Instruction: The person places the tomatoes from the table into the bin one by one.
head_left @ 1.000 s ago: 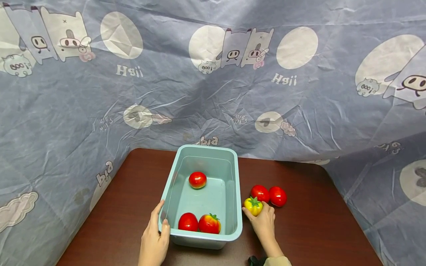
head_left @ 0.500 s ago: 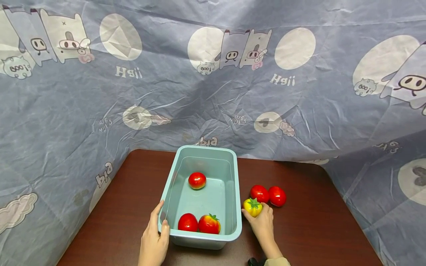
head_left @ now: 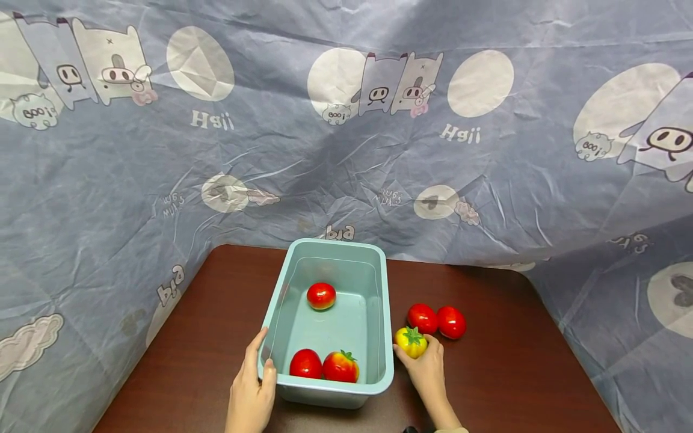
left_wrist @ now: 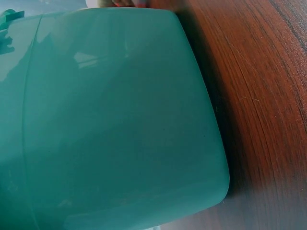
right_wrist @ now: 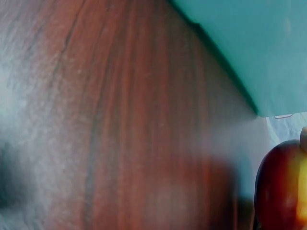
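Observation:
My left hand (head_left: 251,392) grips the near left corner of a pale green plastic bin (head_left: 388,319), thumb over the rim and fingers along the outside. Its smooth wall (left_wrist: 120,110) fills most of the left wrist view. To the right of the bin, my right hand (head_left: 429,368) holds a yellow toy tomato (head_left: 409,343) with a green leafy top between thumb and fingers. Just behind it lie two red tomatoes, one (head_left: 422,317) partly covered by the yellow one and another (head_left: 452,322) beside it. A dark red and yellow round surface (right_wrist: 278,191) shows at the right wrist view's edge.
Inside the bin, one red tomato (head_left: 322,296) lies toward the back. A plain red one (head_left: 305,364) and a red-yellow one with leaves (head_left: 340,366) sit by the near wall. The brown wooden table (head_left: 514,373) meets a printed grey-blue cloth (head_left: 335,162) behind.
My right hand has drawn the yellow tomato very slightly nearer and tipped its leafy top a little. My left hand and the bin have stayed put; the head view has shifted slightly.

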The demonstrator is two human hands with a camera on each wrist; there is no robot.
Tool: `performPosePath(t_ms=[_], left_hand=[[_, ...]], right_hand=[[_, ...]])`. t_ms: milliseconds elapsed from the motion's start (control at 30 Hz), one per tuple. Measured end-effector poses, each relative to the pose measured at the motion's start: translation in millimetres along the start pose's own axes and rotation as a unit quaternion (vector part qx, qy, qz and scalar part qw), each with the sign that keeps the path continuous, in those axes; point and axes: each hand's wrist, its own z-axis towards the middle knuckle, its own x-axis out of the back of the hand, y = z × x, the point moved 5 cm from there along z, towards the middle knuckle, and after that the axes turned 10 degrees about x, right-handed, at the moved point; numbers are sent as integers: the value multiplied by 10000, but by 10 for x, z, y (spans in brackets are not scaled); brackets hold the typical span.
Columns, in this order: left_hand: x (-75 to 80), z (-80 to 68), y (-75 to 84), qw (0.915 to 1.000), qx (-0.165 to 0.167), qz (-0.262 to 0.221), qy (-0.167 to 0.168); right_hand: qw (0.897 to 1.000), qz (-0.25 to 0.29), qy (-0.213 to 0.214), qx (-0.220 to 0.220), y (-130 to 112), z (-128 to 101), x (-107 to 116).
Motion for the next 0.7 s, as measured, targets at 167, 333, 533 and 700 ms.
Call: performPosePath(t_ms=[167, 333, 533, 700], left_hand=[[8, 3, 9, 10000, 19, 3, 2], [3, 0, 10, 10000, 57, 14, -61], [-1, -4, 4, 10000, 65, 15, -72], [1, 2, 2, 10000, 18, 1, -15]], right_hand=[[9999, 130, -6, -85, -25, 1, 36], [9996, 222, -22, -155, -72, 0, 81], [9989, 425, 98, -156, -179, 12, 175], [9980, 576, 161, -201, -274, 36, 265]])
